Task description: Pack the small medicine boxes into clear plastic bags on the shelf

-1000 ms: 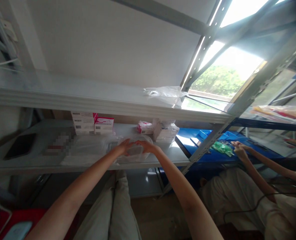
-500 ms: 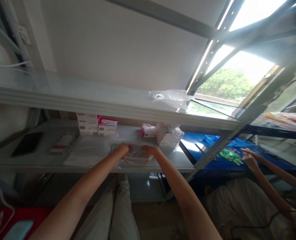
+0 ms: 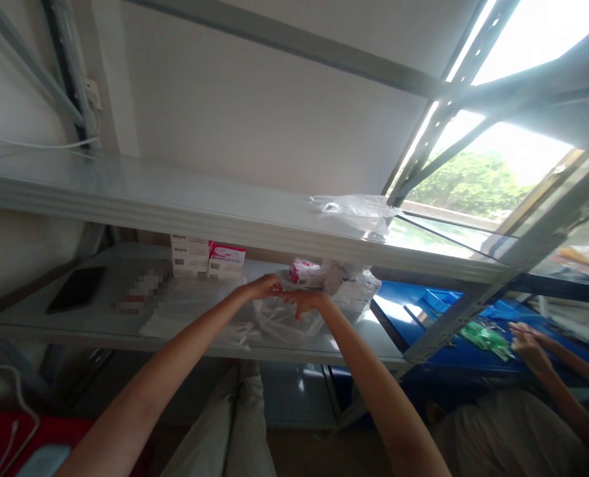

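My left hand (image 3: 265,287) and my right hand (image 3: 305,301) are close together above the front of the lower shelf. Below them a clear plastic bag (image 3: 287,324) bulges out, its upper edge at my fingers. The left fingers are curled closed at the bag's top. On the other side the right fingers bend down and inward at its rim; their exact grip is partly blurred. More clear plastic bags (image 3: 185,308) lie flat to the left of my hands. Just behind my right hand are a pink-and-white box in plastic (image 3: 305,271) and bagged white boxes (image 3: 356,291).
White and pink boxes (image 3: 227,260) stand at the back of the lower shelf (image 3: 140,255). A dark tablet-like slab (image 3: 77,289) lies left. The upper shelf (image 3: 214,205) overhangs, with a plastic bag (image 3: 354,207) on it. Right of a metal post, another person's hands (image 3: 525,338) are near green material (image 3: 485,339).
Both my hands have risen and come closer together. The clear bag beneath them is now raised and puffed out instead of lying low on the shelf. The camera view has shifted slightly.
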Tool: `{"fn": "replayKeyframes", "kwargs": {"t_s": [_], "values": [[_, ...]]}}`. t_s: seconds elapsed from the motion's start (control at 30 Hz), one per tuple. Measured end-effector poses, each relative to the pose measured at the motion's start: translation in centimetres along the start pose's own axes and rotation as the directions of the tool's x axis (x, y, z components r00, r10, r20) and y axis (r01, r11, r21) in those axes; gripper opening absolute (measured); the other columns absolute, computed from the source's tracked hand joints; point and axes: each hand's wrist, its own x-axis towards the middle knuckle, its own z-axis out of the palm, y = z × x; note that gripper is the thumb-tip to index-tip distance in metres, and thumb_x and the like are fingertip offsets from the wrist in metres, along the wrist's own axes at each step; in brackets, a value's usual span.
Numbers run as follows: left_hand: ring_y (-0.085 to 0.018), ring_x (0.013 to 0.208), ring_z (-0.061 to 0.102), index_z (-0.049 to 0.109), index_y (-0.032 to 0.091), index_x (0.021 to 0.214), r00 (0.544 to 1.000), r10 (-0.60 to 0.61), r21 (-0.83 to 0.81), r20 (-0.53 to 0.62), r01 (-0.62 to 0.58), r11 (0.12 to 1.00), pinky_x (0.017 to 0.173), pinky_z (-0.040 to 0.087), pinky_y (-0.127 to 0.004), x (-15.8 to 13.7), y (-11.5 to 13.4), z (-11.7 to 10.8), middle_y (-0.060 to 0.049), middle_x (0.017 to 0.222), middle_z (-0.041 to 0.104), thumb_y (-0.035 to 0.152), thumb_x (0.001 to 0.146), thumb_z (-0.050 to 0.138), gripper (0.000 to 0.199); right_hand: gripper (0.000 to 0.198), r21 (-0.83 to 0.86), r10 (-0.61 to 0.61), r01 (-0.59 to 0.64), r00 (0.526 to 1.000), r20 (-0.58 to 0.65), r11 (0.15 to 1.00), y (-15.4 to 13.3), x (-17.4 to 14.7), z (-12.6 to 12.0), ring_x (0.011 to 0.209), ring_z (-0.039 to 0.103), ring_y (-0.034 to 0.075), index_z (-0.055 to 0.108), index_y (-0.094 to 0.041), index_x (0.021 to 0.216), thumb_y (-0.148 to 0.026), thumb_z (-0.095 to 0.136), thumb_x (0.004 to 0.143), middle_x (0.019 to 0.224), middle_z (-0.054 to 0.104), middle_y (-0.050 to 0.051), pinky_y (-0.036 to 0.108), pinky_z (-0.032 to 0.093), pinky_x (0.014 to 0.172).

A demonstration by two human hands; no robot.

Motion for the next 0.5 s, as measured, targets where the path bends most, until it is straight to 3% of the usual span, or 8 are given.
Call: {"fn": "replayKeyframes", "kwargs": {"t_s": [0.1, 0.17, 0.23, 0.3, 0.37, 0.43, 0.5], "values": [[-0.018, 0.090, 0.064, 0.065, 0.011, 0.100, 0.969, 0.030, -0.228, -0.247, -0.089, 0.970, 0.081, 0.050, -0.028, -1.1, -0.3, -3.9, -0.009, 0.100, 0.069, 0.023, 0.083, 0.058, 0.022, 0.071, 0.029, -0.079, 0.080, 0.996, -0.033, 0.996, -1.4, 0.7, -2.5, 0.096, 0.066, 0.016, 0.053, -0.018, 0.132, -0.005, 0.072, 0.065, 0.114, 0.069, 0.006, 0.020, 0.051, 0.077], [-0.019, 0.098, 0.063, 0.064, 0.012, 0.105, 0.934, 0.003, -0.210, -0.357, -0.083, 0.974, 0.087, 0.048, -0.030, -2.0, -1.5, -6.2, -0.010, 0.108, 0.067, 0.017, 0.081, 0.057, 0.025, 0.058, 0.015, -0.094, 0.097, 0.985, -0.146, 0.995, -2.5, 1.8, -3.6, 0.102, 0.064, 0.017, 0.053, -0.019, 0.131, -0.008, 0.065, 0.075, 0.118, 0.066, 0.006, 0.025, 0.049, 0.087], [-0.021, 0.110, 0.058, 0.062, 0.013, 0.110, 0.912, -0.007, -0.089, -0.411, -0.033, 0.995, 0.097, 0.043, -0.035, -3.0, -3.3, -7.8, -0.011, 0.117, 0.064, 0.011, 0.078, 0.058, 0.032, 0.054, -0.020, -0.070, 0.067, 0.956, -0.284, 0.998, -3.6, 3.4, -4.3, 0.113, 0.058, 0.021, 0.050, -0.020, 0.133, -0.013, 0.062, 0.081, 0.127, 0.061, 0.008, 0.032, 0.043, 0.098], [-0.023, 0.119, 0.053, 0.061, 0.015, 0.113, 0.925, 0.006, 0.053, -0.380, 0.016, 0.998, 0.104, 0.038, -0.038, -4.1, -5.0, -8.4, -0.011, 0.124, 0.061, 0.009, 0.076, 0.061, 0.038, 0.052, -0.052, -0.018, -0.003, 0.925, -0.380, 0.999, -4.8, 5.2, -4.5, 0.119, 0.053, 0.024, 0.050, -0.020, 0.132, -0.020, 0.064, 0.082, 0.132, 0.057, 0.010, 0.036, 0.039, 0.102], [-0.024, 0.125, 0.049, 0.059, 0.016, 0.118, 0.960, 0.042, 0.182, -0.276, 0.010, 0.983, 0.106, 0.036, -0.038, -5.1, -6.1, -8.1, -0.012, 0.131, 0.056, 0.011, 0.074, 0.065, 0.045, 0.044, -0.069, 0.036, -0.071, 0.907, -0.419, 0.995, -5.7, 6.5, -4.2, 0.115, 0.055, 0.025, 0.056, -0.018, 0.125, -0.026, 0.066, 0.082, 0.125, 0.061, 0.011, 0.036, 0.041, 0.099], [-0.025, 0.133, 0.041, 0.054, 0.017, 0.127, 0.983, 0.118, 0.302, -0.143, -0.071, 0.951, 0.111, 0.031, -0.039, -6.1, -6.3, -6.9, -0.014, 0.143, 0.046, 0.014, 0.072, 0.069, 0.057, 0.031, -0.078, 0.057, -0.099, 0.903, -0.426, 0.992, -6.1, 7.0, -3.3, 0.107, 0.059, 0.025, 0.062, -0.017, 0.113, -0.026, 0.063, 0.084, 0.114, 0.066, 0.010, 0.035, 0.044, 0.093], [-0.027, 0.142, 0.025, 0.042, 0.019, 0.139, 0.976, 0.216, 0.404, -0.016, -0.191, 0.894, 0.117, 0.018, -0.045, -6.8, -5.6, -5.2, -0.014, 0.153, 0.029, 0.016, 0.072, 0.071, 0.074, 0.022, -0.088, 0.040, -0.086, 0.901, -0.432, 0.992, -5.7, 6.4, -1.7, 0.104, 0.060, 0.024, 0.064, -0.016, 0.106, -0.021, 0.057, 0.085, 0.110, 0.067, 0.010, 0.034, 0.044, 0.092]]}}
